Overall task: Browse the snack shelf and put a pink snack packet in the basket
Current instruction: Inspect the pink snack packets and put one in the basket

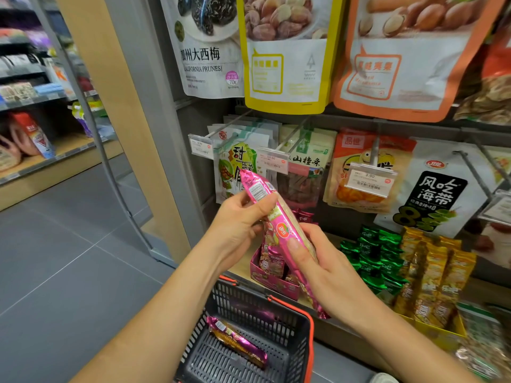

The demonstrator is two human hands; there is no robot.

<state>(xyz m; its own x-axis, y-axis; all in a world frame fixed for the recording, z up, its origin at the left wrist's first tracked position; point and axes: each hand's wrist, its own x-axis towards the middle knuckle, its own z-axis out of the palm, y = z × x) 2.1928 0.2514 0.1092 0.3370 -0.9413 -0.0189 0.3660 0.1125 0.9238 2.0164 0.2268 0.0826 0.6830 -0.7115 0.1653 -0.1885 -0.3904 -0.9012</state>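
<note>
Holding the pink snack packet [282, 229] slantwise before the snack shelf [340, 335], we grip its upper end in our left hand [237, 222], fingers and thumb curled round it. Our right hand [326, 269] clasps the lower half, thumb laid along the front. Below our forearms sits the dark basket [249, 302], where another pink packet [237, 341] lies on the bottom. The held packet partly hides a pink display box [265, 280] of similar packets. Green packets [370, 258] and gold packets [431, 277] stand just right of that. A California prunes bag [207, 51] hangs above among other pegged bags.
</note>
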